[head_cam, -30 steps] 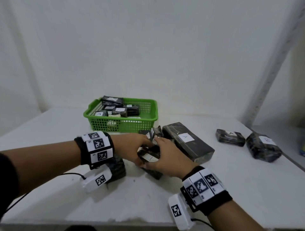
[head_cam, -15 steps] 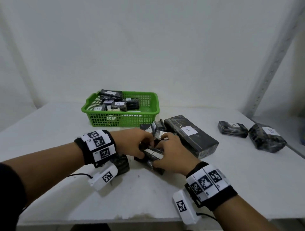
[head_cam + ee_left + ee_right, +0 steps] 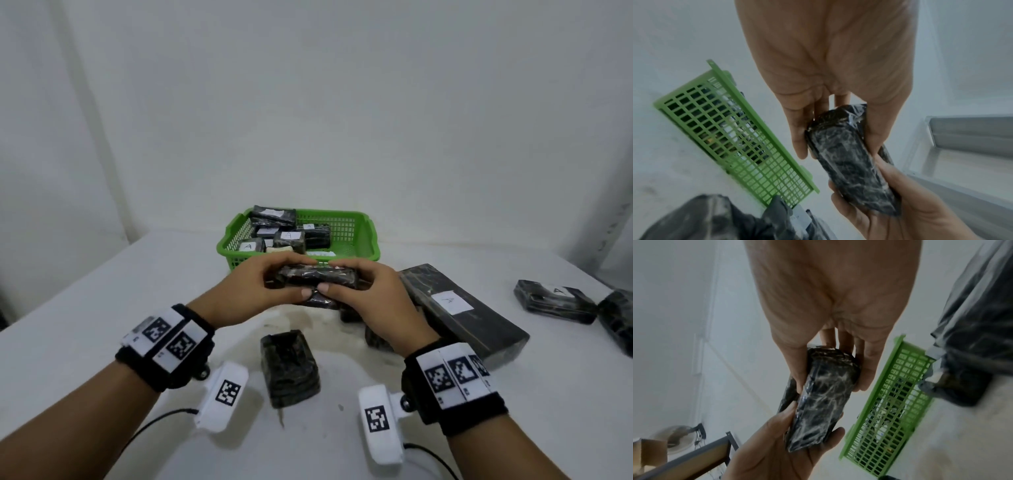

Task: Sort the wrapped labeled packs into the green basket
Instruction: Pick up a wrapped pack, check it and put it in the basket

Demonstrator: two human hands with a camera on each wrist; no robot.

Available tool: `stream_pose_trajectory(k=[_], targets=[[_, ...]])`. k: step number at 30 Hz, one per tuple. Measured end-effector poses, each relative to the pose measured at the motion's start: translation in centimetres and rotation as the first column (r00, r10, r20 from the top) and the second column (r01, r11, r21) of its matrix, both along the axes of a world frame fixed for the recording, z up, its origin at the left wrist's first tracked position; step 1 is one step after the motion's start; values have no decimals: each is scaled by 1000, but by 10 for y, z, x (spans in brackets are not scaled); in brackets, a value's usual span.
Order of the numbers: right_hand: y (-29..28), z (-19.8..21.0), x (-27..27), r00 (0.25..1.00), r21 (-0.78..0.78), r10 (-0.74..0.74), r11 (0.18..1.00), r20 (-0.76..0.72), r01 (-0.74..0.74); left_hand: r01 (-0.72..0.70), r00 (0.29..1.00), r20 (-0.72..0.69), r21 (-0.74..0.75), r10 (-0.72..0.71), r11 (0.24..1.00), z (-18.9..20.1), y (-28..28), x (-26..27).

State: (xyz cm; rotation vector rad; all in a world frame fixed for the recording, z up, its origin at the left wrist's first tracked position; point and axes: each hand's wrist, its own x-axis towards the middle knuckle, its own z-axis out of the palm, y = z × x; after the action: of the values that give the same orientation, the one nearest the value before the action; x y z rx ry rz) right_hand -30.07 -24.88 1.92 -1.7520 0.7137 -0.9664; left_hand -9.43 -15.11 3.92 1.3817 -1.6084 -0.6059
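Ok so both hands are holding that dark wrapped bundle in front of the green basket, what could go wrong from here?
1. The left hand and right hand seem to hold two stacked packs; the lower one could slip out.
2. The green basket is crowded on its left side, so a drop there may perch on other packs.
3. No label shows on the held packs, so sorting could go wrong.

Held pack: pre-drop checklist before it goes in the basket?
1. Held pack gripped at both ends by left hand and right hand: ok.
2. Pack lifted off the table: ok.
3. Label legible: cannot tell, only dark wrap shows.
4. Second pack under it in the fingers: cannot tell.
5. Green basket has free space on its right side: ok.
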Motion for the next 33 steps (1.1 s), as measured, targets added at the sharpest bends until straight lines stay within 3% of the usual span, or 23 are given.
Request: stream_pose_trajectory(k=[4,8,11,14,17,21,28,33], targets=[[-11,0,24,998,27,41,999,42,-42,-2,997,-72,-39,0,999,2,3,13],[-23,3,34,978,96,182,977,100,-192,-66,990,-128,-93,54,993,2,0,28],[-29,4,41,977,104,162,979,135,-177,-98,980,-182,-112,77,989,-1,-3,36],[-34,4,48,978,111,135,982,158,-154,-58,993,-113,-131,44,990,-9,-6,41],[-33,3,56,977,67,172,981,127,-181,-95,995,-11,-261,96,961,-19,-11,40],[-24,-8,64,976,39,128,990,174,-136,-112,992,21,-332,126,936,-25,-9,40],[-25,-11,52,968,87,209,971,142,-222,-111,994,-39,-310,104,944,-30,-2,49],[-24,-12,47,973,45,172,983,154,-180,-90,979,-198,-198,50,976,-31,0,42]])
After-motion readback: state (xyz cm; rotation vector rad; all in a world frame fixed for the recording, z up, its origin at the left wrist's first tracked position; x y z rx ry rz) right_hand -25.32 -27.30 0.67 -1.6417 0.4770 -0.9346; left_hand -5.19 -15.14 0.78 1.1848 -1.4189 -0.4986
